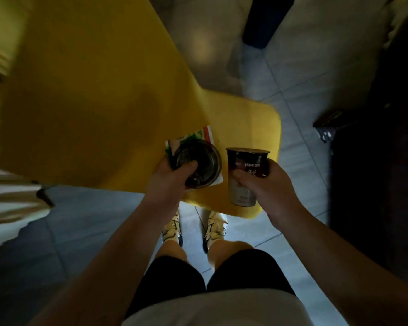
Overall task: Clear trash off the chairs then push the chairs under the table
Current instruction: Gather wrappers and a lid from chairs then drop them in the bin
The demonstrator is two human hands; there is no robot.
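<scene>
While clutching trash over chair (99, 95) front edge: left hand (167, 177) gripping lidded cup (199, 164) and wrapper (191, 136), right hand (266, 187) gripping coffee cup (245, 175); disposal, chair-pushing remaining.

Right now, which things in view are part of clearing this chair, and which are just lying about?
Part of the job:
yellow chair
clear lidded cup in left hand
printed wrapper under that cup
dark cup in right hand

Just lying about:
dark blue object on the floor
crumpled shiny item at right
</scene>
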